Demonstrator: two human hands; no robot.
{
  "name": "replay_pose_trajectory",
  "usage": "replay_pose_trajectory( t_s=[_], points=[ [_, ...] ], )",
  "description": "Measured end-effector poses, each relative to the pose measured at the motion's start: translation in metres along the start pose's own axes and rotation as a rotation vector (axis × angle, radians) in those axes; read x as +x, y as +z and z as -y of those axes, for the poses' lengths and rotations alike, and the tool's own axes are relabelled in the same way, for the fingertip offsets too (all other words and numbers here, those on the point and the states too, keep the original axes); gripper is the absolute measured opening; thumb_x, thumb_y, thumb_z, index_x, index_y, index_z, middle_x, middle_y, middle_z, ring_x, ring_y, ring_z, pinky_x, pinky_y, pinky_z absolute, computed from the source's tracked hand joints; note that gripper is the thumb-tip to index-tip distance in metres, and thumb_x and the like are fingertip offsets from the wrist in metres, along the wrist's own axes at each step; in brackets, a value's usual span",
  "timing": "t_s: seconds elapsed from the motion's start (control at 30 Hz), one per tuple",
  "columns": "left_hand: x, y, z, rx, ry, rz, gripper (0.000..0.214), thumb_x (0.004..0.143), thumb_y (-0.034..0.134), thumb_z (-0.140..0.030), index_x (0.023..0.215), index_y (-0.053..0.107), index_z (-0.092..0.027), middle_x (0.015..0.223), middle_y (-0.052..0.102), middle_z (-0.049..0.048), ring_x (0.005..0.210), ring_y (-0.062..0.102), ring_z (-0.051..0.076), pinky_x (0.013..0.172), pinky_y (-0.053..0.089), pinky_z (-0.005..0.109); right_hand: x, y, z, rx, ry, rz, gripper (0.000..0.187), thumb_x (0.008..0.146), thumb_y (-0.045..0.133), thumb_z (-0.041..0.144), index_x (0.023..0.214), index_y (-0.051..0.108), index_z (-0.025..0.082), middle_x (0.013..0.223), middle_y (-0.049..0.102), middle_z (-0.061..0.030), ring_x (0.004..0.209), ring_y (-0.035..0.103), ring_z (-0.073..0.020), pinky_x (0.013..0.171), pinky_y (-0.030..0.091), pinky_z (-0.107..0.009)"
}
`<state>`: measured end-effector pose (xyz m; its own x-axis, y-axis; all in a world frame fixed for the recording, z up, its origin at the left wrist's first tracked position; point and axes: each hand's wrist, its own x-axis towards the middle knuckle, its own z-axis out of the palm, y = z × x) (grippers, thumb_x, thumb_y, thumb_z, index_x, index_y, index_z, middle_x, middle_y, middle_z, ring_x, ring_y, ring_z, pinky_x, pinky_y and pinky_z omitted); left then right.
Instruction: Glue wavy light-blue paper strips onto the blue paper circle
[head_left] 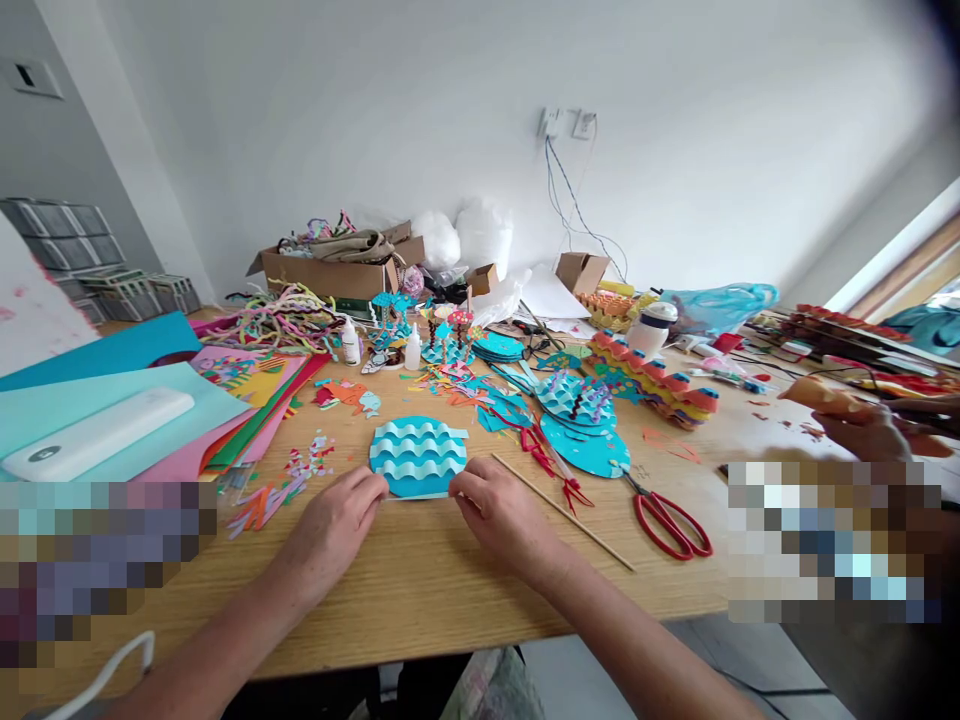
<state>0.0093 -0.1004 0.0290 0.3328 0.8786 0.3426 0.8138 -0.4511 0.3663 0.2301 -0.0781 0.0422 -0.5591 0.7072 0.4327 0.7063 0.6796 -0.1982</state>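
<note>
A blue paper oval (409,486) lies flat on the table in front of me, with several wavy pale-blue paper strips (420,450) across it. Along its near edge runs another pale strip (420,497), mostly seen edge-on. My left hand (341,510) pinches this strip's left end, fingers closed. At the right end, my right hand (495,505) pinches it the same way. Right of my right hand lies a thin wooden stick (562,512). Beyond the stick are red-handled scissors (673,525), their blades partly over a blue paper piece (585,447).
Coloured paper sheets (172,440) and a white device (97,435) are at left. Glue bottles (350,342), paper scraps (300,465) and finished-looking wavy paper models (574,395) spread behind. An egg-carton strip (652,380) stands at right. Another person's hand (862,435) holds something tan.
</note>
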Motion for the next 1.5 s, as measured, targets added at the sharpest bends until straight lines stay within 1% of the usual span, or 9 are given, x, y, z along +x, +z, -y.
replay_pose_trajectory(
  t_s=[0.27,0.43,0.63,0.7,0.83,0.93,1.17,1.37,1.5],
  points=[
    [0.005,0.002,0.002,0.165,0.112,0.045,0.027,0.082,0.036,-0.002,0.079,0.056,-0.021,0.085,0.055,0.0018,0.082,0.053,0.016,0.072,0.041,0.027,0.000,0.001,-0.003,-0.292,-0.199,0.030,0.016,0.082,0.051,0.009,0.070,0.056,0.019,0.072,0.054,-0.0011,0.065,0.045,-0.0142,0.058,0.029,-0.025],
    [0.007,0.005,0.002,0.196,0.145,0.043,0.025,0.082,0.038,-0.002,0.077,0.054,-0.021,0.082,0.053,0.0010,0.078,0.052,0.016,0.070,0.042,0.026,0.000,0.004,-0.006,-0.274,-0.206,0.018,0.017,0.085,0.049,0.010,0.071,0.055,0.018,0.072,0.054,-0.0019,0.065,0.045,-0.0146,0.060,0.030,-0.026],
    [0.004,-0.001,-0.005,0.010,0.091,-0.066,0.020,0.083,0.039,-0.011,0.075,0.055,-0.020,0.079,0.057,0.0022,0.076,0.054,0.016,0.069,0.043,0.027,-0.001,-0.002,-0.009,-0.107,-0.026,-0.014,0.015,0.086,0.049,0.014,0.075,0.059,0.017,0.077,0.059,-0.0050,0.072,0.051,-0.0156,0.065,0.036,-0.025],
    [0.005,-0.006,-0.009,-0.101,0.035,-0.080,0.018,0.079,0.040,-0.012,0.071,0.054,-0.021,0.075,0.057,0.0010,0.070,0.054,0.015,0.064,0.042,0.025,0.001,-0.006,-0.009,0.069,0.105,0.007,0.013,0.083,0.051,0.013,0.075,0.060,0.018,0.075,0.061,-0.0040,0.072,0.053,-0.0152,0.066,0.036,-0.024],
    [0.009,-0.013,-0.017,-0.296,-0.142,-0.028,0.010,0.072,0.044,-0.019,0.067,0.053,-0.022,0.065,0.057,-0.0023,0.056,0.052,0.012,0.053,0.040,0.023,0.007,-0.014,-0.014,0.584,0.438,0.105,0.012,0.070,0.058,0.009,0.062,0.060,0.018,0.064,0.057,0.0011,0.062,0.049,-0.0119,0.058,0.033,-0.023],
    [0.011,-0.017,-0.025,-0.399,-0.195,-0.066,0.010,0.071,0.046,-0.026,0.067,0.054,-0.022,0.062,0.055,-0.0035,0.053,0.051,0.012,0.051,0.040,0.022,0.011,-0.018,-0.019,0.790,0.545,0.186,0.008,0.065,0.060,0.015,0.057,0.058,0.017,0.054,0.050,0.0043,0.052,0.043,-0.0091,0.051,0.030,-0.022],
    [0.010,-0.016,-0.052,-0.487,0.008,-0.232,0.011,0.075,0.047,-0.019,0.070,0.056,-0.021,0.069,0.059,-0.0020,0.062,0.056,0.012,0.059,0.044,0.021,0.011,-0.018,-0.011,1.009,0.668,0.177,0.015,0.061,0.058,0.032,0.064,0.052,0.018,0.050,0.044,0.0076,0.042,0.035,-0.0063,0.041,0.025,-0.020],
    [0.005,0.001,-0.069,-0.480,0.151,-0.296,0.014,0.078,0.047,-0.009,0.072,0.054,-0.020,0.077,0.061,0.0000,0.071,0.059,0.011,0.062,0.046,0.017,0.012,-0.005,0.000,1.009,0.705,-0.006,0.009,0.060,0.049,0.021,0.068,0.048,0.021,0.050,0.043,0.0085,0.041,0.038,-0.0069,0.041,0.029,-0.019],
    [0.000,0.008,-0.072,-0.385,0.221,-0.368,0.016,0.079,0.046,-0.006,0.074,0.052,-0.020,0.078,0.062,0.0005,0.071,0.061,0.010,0.062,0.047,0.016,0.014,0.001,0.001,0.932,0.689,-0.102,0.024,0.054,0.042,0.012,0.072,0.055,0.021,0.052,0.047,0.0083,0.042,0.037,-0.0074,0.044,0.031,-0.019]
  ],
)
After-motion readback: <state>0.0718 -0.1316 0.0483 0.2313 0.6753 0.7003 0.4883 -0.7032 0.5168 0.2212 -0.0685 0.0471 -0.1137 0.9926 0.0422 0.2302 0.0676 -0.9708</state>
